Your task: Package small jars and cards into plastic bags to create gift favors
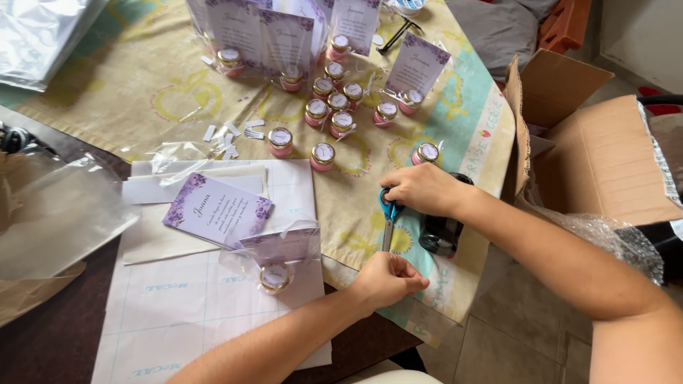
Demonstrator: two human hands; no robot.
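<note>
Near the worktop's front edge, the right hand gripped blue-handled scissors, the left hand pinched something, perhaps tape; one bagged jar lay beside it, many small jars unwrapped.

Small jars crowd the tablecloth beyond the scissors; bare cloth lies left.

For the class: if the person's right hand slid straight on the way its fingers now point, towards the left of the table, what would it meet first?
Probably the right hand would meet the small pink jar with a gold lid first, though depth is unclear.
</note>
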